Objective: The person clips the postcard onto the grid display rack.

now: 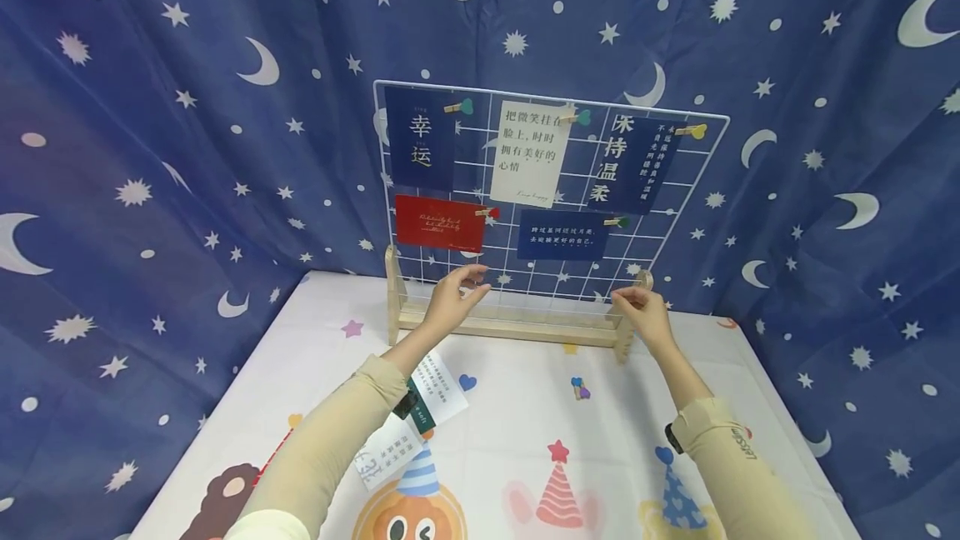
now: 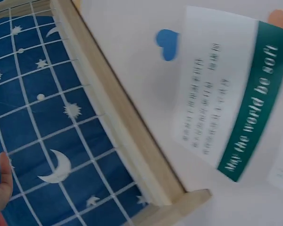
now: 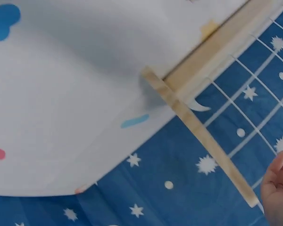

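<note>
A white wire grid panel stands upright in a wooden base. Five-odd cards hang on it, several with small wooden clips; the lower ones are a red card and a blue card. My left hand is in front of the grid just below the red card, fingers loosely bent, thumb apart, nothing seen in it. Near the base's right upright is my right hand, its fingers loosely curled with no object visible. Part of each hand shows in its wrist view: left fingers, right fingers.
A white-and-green card lies on the table beneath my left forearm, with another white card nearer me. Blue and purple heart clips lie before the base. A starry blue curtain hangs behind the printed tablecloth.
</note>
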The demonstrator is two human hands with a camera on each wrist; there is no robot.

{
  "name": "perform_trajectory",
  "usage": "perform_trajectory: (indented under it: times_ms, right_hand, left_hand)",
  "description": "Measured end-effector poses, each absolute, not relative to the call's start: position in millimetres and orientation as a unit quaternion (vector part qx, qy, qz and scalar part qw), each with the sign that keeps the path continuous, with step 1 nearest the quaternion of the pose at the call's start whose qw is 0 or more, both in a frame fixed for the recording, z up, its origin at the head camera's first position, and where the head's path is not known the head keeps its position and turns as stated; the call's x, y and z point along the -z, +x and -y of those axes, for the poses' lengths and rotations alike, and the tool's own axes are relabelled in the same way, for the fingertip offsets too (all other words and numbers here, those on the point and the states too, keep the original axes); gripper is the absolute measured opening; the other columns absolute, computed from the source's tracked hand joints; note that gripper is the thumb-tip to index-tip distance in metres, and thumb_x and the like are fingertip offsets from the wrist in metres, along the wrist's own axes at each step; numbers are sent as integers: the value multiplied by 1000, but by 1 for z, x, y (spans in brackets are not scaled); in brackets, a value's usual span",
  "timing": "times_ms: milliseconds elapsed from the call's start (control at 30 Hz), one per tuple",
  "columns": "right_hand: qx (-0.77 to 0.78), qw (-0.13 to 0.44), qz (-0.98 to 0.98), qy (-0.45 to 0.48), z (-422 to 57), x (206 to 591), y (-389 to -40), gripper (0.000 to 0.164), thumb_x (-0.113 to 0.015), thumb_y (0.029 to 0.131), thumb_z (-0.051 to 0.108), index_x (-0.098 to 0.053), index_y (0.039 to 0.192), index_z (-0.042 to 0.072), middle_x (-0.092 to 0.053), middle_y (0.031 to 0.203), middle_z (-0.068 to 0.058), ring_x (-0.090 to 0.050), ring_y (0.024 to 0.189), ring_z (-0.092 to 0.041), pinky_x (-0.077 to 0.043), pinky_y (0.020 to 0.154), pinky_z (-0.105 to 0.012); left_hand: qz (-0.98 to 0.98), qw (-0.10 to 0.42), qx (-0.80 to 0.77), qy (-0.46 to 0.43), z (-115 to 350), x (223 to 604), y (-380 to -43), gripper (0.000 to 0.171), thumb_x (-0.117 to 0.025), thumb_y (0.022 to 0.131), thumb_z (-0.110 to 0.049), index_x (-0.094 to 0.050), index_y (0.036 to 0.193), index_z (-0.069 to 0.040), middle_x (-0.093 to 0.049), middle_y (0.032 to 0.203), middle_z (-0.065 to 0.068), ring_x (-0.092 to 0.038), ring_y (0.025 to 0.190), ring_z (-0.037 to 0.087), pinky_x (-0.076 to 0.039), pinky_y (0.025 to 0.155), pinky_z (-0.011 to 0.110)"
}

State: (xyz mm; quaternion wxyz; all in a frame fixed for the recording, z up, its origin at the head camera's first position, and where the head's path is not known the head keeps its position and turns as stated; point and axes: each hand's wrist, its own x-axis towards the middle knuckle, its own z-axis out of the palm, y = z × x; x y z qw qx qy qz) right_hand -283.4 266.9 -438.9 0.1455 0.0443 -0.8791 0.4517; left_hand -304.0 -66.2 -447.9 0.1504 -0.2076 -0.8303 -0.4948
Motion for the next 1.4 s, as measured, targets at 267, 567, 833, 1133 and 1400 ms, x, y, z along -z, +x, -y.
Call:
perform_trajectory:
  times_ms: [267,567,833,1133,1400]
  right_hand:
    - [-426,87,899,60,-267,481,-271,25,-59,92,12,-63,104,-10,-66,100,-27,-61,79,-6,-46,69,-9]
    - [-396,40,914,84,-274,513,-265,20,-59,91,7,-64,100,-10,-66,96,-24,-64,81,-25,-51,70,-22]
    - [-397,20,916,57,-280,536,-258,31,-61,89,5,-56,115,-10,-65,96,-25,-63,87,-32,-53,77,-35]
    - [-426,11,904,38,-281,544,-254,28,-60,89,3,-55,114,-9,-63,101,-28,-64,87,-31,-51,71,-25]
    - [-408,28,911,48,-285,545,-244,24,-61,89,4,-58,109,-8,-65,102,-26,-63,88,-30,-52,78,-30]
  left_hand:
    - [855,28,487,-175,90,476,-284,51,-65,89,-19,-47,134,-4,-61,117,22,-62,102,36,-52,89,44]
    - [862,2,481,-163,122,492,-266,53,-65,89,-17,-45,135,0,-55,126,24,-57,110,43,-50,93,47]
    - [876,-26,463,-130,146,517,-254,61,-71,83,-16,-44,134,4,-50,131,29,-52,114,47,-46,96,52]
    - [903,-11,413,-114,158,528,-252,65,-79,74,-16,-49,130,1,-52,128,27,-54,112,47,-47,94,51]
    - [928,-24,360,-95,162,540,-250,65,-77,77,-21,-49,133,-4,-47,132,27,-50,117,47,-43,97,57]
